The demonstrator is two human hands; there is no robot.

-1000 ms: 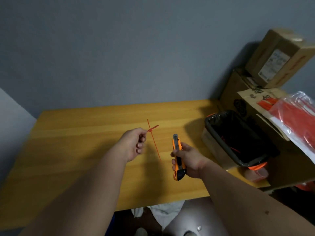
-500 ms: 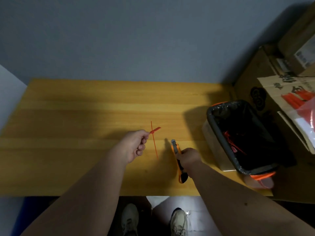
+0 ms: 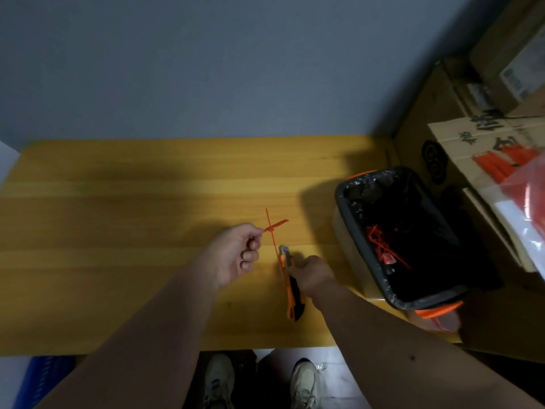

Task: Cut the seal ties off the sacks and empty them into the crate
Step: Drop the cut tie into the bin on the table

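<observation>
My left hand [image 3: 236, 258] pinches a thin orange seal tie [image 3: 272, 230] by its flag end, holding it upright over the wooden table [image 3: 132, 219]. My right hand [image 3: 312, 276] grips an orange and black utility knife [image 3: 290, 286], lying low on the table with its tip beside the tie's lower end. A bin lined with a black bag [image 3: 398, 237] stands at the table's right end and holds several cut orange ties [image 3: 383, 246]. No sack or crate shows.
Cardboard boxes [image 3: 442, 119] are stacked to the right, with a clear bag of orange ties [image 3: 507, 166] on top. A blue object [image 3: 44, 376] sits on the floor at lower left. My shoes [image 3: 259, 379] show under the table's front edge.
The camera has tilted down, bringing my shoes into view. My right hand has lowered the knife toward the table and closer to the tie. My left hand still holds the tie.
</observation>
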